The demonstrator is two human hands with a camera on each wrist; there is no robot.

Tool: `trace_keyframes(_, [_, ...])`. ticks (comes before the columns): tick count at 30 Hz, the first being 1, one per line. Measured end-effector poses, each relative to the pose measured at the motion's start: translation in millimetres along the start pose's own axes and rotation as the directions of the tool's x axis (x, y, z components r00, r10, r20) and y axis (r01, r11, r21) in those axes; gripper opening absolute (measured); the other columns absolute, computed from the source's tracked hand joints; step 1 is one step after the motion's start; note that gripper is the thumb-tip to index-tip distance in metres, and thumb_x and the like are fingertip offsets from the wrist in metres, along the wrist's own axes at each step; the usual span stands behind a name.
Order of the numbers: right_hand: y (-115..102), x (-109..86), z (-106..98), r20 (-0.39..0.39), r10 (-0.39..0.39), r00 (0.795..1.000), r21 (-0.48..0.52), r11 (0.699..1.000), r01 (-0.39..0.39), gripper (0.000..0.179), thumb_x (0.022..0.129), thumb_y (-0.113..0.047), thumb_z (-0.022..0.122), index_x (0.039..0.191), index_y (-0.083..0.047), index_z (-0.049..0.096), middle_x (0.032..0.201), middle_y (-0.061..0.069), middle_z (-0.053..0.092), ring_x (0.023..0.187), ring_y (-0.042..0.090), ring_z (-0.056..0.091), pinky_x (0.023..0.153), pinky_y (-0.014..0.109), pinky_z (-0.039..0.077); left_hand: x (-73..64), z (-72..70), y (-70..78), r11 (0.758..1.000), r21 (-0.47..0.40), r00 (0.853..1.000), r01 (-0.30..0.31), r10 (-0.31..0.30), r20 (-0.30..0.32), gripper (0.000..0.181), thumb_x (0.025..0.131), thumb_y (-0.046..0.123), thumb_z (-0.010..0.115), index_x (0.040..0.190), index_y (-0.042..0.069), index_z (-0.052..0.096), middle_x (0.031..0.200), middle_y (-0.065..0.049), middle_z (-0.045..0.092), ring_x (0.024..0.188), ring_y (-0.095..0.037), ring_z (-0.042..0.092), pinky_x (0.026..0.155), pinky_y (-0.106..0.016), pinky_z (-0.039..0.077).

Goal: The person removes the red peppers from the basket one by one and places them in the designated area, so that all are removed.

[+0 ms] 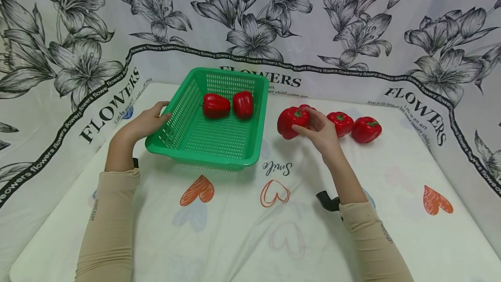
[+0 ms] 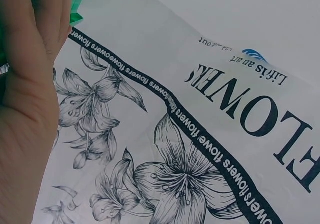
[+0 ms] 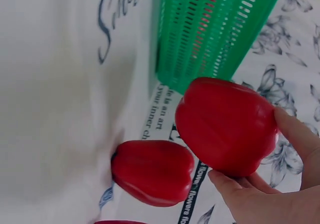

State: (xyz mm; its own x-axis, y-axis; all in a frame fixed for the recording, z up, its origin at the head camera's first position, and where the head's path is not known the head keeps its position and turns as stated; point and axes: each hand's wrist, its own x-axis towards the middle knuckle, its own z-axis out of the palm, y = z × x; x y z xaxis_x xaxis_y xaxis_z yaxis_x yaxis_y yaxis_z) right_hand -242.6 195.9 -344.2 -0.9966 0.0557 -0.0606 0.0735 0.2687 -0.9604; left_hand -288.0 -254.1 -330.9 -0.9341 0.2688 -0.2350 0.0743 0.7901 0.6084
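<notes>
My left hand (image 1: 146, 121) grips the left rim of a green plastic basket (image 1: 215, 153) with slotted sides. Two red bell peppers, one on its side (image 1: 216, 106) and one beside it (image 1: 243, 105), lie at the back of the basket. To the right of the basket, my right hand (image 1: 322, 133) holds another red bell pepper (image 1: 291, 122) between thumb and fingers, its green stem showing. The right wrist view shows this held pepper (image 3: 225, 126) close to the basket wall (image 3: 200, 39). In the left wrist view, the left hand (image 2: 27, 84) covers most of the green rim.
Behind my right hand a red pepper (image 1: 307, 107) is mostly hidden. Farther right, two more peppers, one nearer (image 1: 339, 124) and one at the end (image 1: 366, 129), sit on the white printed cloth (image 1: 235, 221). Flower-patterned fabric (image 1: 250, 16) rises at the back.
</notes>
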Motion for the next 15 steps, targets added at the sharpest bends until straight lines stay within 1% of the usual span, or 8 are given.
trace_keyframes(5, [10.5,0.9,-3.4,-0.012,0.022,1.0,-0.01,1.0,-0.022,0.074,0.089,-0.022,0.073,0.152,-0.019,0.035,0.157,0.003,0.038,0.147,0.02,0.034,0.115,0.037,0.035,-0.2,0.6,-0.6,1.0,-0.002,1.0,-0.001,0.001,-0.003,0.061,0.108,0.029,0.027,0.155,0.0,0.002,0.147,-0.039,0.03,0.128,-0.052,0.042,0.102,-0.065,0.037])
trace_keyframes(10, [18.9,0.9,-5.4,-0.021,0.025,0.999,-0.033,0.999,-0.026,0.074,0.088,-0.02,0.073,0.152,-0.016,0.035,0.158,0.005,0.036,0.148,0.021,0.031,0.117,0.038,0.033,0.4,1.1,-0.6,1.0,-0.013,1.0,-0.009,0.009,-0.002,0.061,0.108,0.029,0.027,0.156,0.0,0.001,0.148,-0.039,0.029,0.13,-0.053,0.04,0.102,-0.065,0.036])
trace_keyframes(15, [26.4,0.1,-7.8,-0.034,0.028,0.999,-0.061,0.998,-0.03,0.074,0.088,-0.021,0.073,0.152,-0.016,0.035,0.158,0.006,0.035,0.149,0.022,0.031,0.117,0.039,0.032,1.2,0.9,-0.8,1.0,-0.018,1.0,-0.016,0.016,-0.004,0.061,0.108,0.029,0.027,0.156,0.001,0.002,0.148,-0.039,0.03,0.129,-0.053,0.041,0.102,-0.064,0.037])
